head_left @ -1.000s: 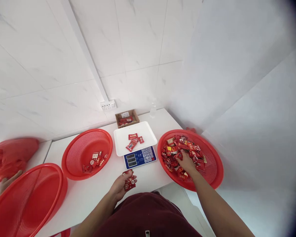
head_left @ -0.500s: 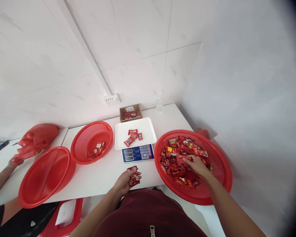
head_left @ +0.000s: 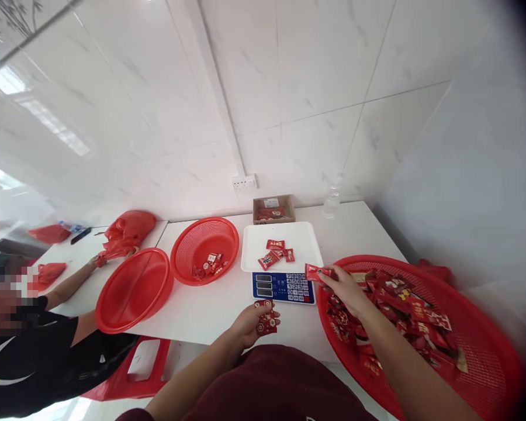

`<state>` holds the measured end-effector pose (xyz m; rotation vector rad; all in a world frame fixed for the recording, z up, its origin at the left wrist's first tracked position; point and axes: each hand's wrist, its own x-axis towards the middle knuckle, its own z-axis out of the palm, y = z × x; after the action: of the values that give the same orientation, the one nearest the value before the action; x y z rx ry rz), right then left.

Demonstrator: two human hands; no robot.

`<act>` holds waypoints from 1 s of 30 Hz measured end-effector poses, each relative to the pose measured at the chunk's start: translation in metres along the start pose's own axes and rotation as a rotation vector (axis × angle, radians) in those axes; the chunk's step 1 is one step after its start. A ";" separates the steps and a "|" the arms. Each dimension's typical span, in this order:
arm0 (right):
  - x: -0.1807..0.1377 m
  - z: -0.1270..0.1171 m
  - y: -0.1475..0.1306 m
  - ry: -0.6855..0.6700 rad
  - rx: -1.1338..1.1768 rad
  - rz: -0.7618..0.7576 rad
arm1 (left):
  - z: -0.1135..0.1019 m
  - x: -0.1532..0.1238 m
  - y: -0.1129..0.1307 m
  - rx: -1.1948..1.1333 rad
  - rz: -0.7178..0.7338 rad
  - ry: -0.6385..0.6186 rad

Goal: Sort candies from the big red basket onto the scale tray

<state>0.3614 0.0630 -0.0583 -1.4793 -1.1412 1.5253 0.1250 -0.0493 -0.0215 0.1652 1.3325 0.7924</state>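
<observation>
The long red packet (head_left: 317, 273) is at the near right corner of the scale (head_left: 283, 287), one end pinched between the thumb and fingers of the right hand (head_left: 347, 290). That grip is nearly closed, with little more than the packet between thumb and fingers. The packet's long axis runs roughly sideways, its free end pointing left across the scale's right edge. The white tray (head_left: 255, 248) on top of the scale lies left of and beyond the right fingertips, with a few loose packets (head_left: 275, 244) near its middle. The right hand is clearly the nearer of the two to both the long packet and the tray's right side.

The left hand (head_left: 246, 325) is in front of the scale, fingers curled beneath and thumb pressed over a dark red patterned packet (head_left: 266, 318); I cannot tell whether that is one piece or several. Right of the scale stands the heaped basket (head_left: 480, 371).

The gap between the long packet and the scale is hard to judge, so touching or apart cannot be told. The pinched end is hidden by the fingers, the right forearm covers part of the heap, and the basket's near edge is cut off below.
</observation>
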 end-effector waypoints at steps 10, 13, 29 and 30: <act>0.046 0.093 -0.005 0.151 -0.791 -0.261 | -0.085 -0.015 0.018 -0.116 0.061 0.117; 0.044 0.125 -0.001 0.117 -1.003 -0.250 | -0.101 -0.015 0.019 -0.131 0.055 0.130; 0.066 0.101 -0.009 0.234 -0.922 -0.543 | -0.131 -0.010 0.041 -0.105 0.087 0.079; 0.058 0.085 -0.005 0.304 -0.861 -0.589 | -0.131 -0.010 0.042 -0.097 0.084 0.079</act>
<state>0.2715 0.1088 -0.0783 -1.5878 -1.9360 0.3766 -0.0117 -0.0665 -0.0263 0.1147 1.3652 0.9414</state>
